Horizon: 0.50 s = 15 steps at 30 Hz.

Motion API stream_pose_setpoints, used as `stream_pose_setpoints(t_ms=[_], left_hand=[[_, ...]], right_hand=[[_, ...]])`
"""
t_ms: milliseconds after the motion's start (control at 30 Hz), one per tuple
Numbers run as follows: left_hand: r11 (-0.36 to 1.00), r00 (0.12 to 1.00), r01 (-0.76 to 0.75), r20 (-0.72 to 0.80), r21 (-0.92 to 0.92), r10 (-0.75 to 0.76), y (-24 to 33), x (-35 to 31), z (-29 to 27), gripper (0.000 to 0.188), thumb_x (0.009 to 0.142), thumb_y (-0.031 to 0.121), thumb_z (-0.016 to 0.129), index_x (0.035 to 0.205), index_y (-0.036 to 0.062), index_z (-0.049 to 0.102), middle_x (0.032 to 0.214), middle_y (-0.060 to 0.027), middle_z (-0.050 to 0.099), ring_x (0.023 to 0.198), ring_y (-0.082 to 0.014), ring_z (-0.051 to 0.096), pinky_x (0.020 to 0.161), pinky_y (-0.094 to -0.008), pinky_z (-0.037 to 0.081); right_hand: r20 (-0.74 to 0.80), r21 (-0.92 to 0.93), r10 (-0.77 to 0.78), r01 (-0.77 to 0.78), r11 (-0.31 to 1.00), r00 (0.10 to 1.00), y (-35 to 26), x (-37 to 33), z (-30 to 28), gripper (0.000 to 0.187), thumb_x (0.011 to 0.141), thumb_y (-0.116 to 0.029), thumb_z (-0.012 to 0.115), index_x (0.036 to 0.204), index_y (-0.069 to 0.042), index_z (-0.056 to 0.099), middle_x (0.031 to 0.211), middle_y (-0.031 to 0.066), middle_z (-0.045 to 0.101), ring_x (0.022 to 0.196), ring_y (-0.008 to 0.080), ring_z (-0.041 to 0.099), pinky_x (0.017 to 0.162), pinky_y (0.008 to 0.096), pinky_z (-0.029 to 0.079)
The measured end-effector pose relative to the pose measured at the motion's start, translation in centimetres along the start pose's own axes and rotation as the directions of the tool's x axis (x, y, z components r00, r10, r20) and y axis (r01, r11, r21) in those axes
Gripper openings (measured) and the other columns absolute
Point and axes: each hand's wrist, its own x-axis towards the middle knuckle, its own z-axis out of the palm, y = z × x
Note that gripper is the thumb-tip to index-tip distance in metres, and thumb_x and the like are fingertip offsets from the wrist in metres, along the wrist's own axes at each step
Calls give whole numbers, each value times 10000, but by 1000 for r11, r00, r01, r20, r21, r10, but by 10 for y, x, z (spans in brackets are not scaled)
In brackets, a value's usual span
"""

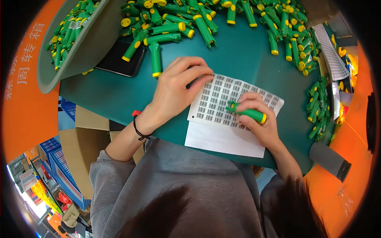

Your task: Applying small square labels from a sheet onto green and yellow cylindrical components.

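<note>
A white sheet of small barcode labels point(216, 104) lies on the green tabletop in front of me. Its upper left corner is pinched between the thumb and fingers of my left hand point(174, 89); whether a single label is between the fingertips cannot be made out. My right hand point(264, 123) is closed around a green plastic tube point(253, 114) with a yellow end cap, held over the sheet's right half. The tube's clawed green end points left. Below the labels extends a blank white part of paper point(222, 139).
Many similar green tubes point(202, 29) are heaped along the far side, with more tubes point(317, 107) at the right edge. A grey-green basin point(107, 35) of tubes stands far left beside a black phone point(123, 57). A dark grey cylinder point(329, 160) lies right; an open cardboard box point(89, 152) sits lower left.
</note>
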Motion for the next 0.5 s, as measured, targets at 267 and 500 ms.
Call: stream_pose_setpoints(t_ms=[267, 500], left_hand=[[935, 984, -172, 7, 311, 179, 9, 4, -7, 176, 741, 21, 794, 895, 52, 714, 953, -35, 707, 858, -240, 663, 745, -341, 516], [971, 993, -115, 4, 209, 117, 9, 9, -7, 136, 797, 44, 765, 908, 32, 687, 937, -56, 697, 854, -258, 660, 704, -348, 514]], right_hand=[[-56, 118, -100, 106, 987, 993, 11, -2, 7, 289, 919, 70, 620, 1188, -18, 561, 1210, 153, 597, 1043, 178, 617, 953, 327, 511], [-114, 324, -32, 68, 944, 993, 10, -4, 9, 324, 948, 97, 555, 1259, 5, 535, 1225, 185, 587, 958, 181, 640, 852, 310, 548]])
